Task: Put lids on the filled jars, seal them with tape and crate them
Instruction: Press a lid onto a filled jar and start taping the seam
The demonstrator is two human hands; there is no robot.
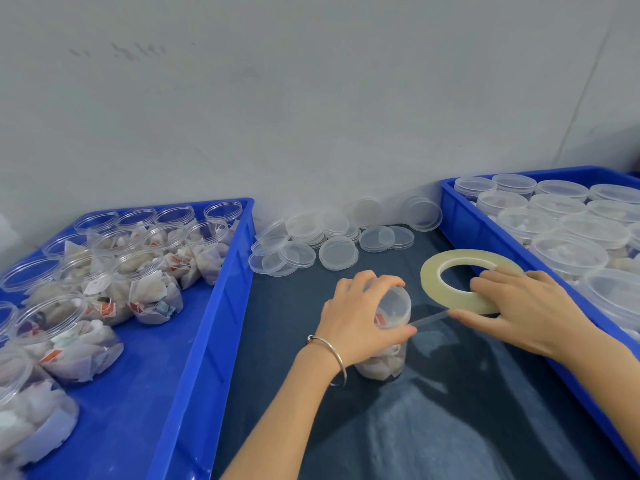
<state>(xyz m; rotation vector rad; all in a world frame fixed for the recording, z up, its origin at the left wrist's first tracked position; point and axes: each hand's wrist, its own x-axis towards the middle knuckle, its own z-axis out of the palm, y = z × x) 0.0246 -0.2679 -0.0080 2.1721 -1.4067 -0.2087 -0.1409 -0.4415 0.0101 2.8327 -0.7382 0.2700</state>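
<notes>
A clear jar (pixel 389 341) filled with tea bags stands on the dark cloth in the middle, with a lid on it. My left hand (pixel 360 318) grips the jar around its lidded top. My right hand (pixel 519 306) holds a large roll of clear tape (pixel 450 263), fingers curled over its near rim. A strip of tape (pixel 431 318) runs from the roll to the jar just under the lid. Loose clear lids (pixel 337 252) lie in a heap by the wall.
A blue crate (pixel 207 323) on the left holds several open filled jars (pixel 156 289). A blue crate (pixel 460 216) on the right holds several lidded jars (pixel 568 252). A grey wall rises right behind the work surface.
</notes>
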